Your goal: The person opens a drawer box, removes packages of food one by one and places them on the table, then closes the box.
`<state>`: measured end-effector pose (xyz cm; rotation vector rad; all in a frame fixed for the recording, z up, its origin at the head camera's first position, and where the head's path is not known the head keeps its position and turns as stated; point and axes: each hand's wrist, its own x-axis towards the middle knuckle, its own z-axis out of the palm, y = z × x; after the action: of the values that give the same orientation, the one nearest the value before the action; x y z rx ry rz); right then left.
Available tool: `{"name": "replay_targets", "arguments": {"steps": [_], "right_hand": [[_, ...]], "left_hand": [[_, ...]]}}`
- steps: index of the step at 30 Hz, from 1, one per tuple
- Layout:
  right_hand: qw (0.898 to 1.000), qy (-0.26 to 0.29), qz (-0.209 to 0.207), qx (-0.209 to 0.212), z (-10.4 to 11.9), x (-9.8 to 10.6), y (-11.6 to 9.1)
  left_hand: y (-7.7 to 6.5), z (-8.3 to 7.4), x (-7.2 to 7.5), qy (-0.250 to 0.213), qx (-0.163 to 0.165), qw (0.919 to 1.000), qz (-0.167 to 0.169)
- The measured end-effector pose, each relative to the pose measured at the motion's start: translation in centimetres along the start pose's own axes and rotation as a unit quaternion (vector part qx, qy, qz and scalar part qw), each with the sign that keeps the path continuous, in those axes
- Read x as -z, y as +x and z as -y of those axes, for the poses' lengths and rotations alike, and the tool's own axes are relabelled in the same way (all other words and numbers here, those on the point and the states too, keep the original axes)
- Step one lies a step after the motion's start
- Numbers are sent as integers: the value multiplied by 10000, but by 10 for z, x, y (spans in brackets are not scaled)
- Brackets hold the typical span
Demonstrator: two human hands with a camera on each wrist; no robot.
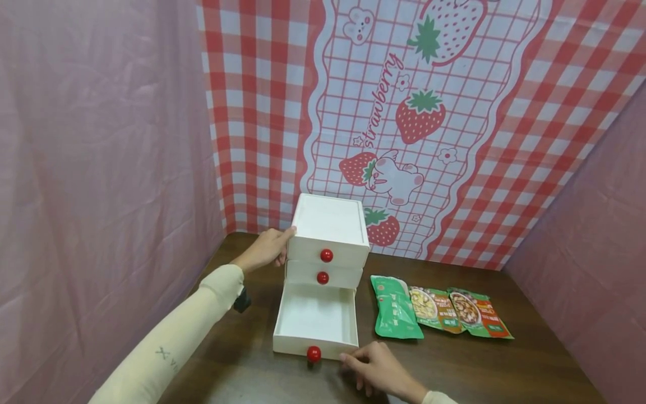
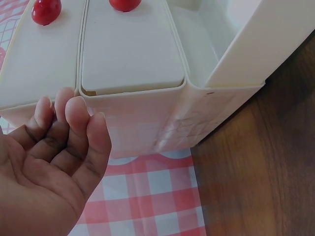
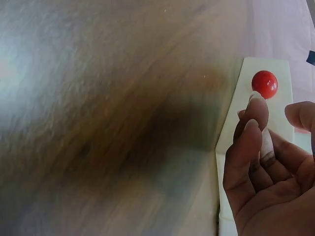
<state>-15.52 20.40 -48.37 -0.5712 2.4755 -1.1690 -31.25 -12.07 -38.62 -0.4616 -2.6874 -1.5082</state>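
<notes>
A white drawer unit point(image 1: 330, 219) with red round knobs stands on the table, its bottom drawer point(image 1: 317, 314) pulled out with nothing in it. My left hand point(image 1: 267, 247) rests against the unit's upper left side, thumb at the top edge. In the left wrist view, its loosely bent fingers point(image 2: 78, 123) lie beside the side wall, with the palm holding nothing. My right hand point(image 1: 378, 367) is at the right front corner of the pulled-out drawer. The right wrist view shows its thumb apart from the bent fingers point(image 3: 246, 147), near the drawer's red knob point(image 3: 265, 84).
Right of the unit lie a green food pouch point(image 1: 396, 308) and two printed food packets, one yellowish point(image 1: 436, 308) and one red-orange point(image 1: 479, 314). A strawberry-print checked cloth point(image 1: 262, 112) hangs behind, with pink curtains point(image 1: 101, 168) at both sides.
</notes>
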Motion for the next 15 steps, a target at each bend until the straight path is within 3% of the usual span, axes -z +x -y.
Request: {"name": "replay_targets", "arguments": {"steps": [10,15], "right_hand": [[9998,160,76,31,5,-18,8],[9980,574,94,-227,8,-27,11]], "left_hand": [[-1,-1,1,-41,37,10000,6],[0,0,0,-63,101,9999,42]]}}
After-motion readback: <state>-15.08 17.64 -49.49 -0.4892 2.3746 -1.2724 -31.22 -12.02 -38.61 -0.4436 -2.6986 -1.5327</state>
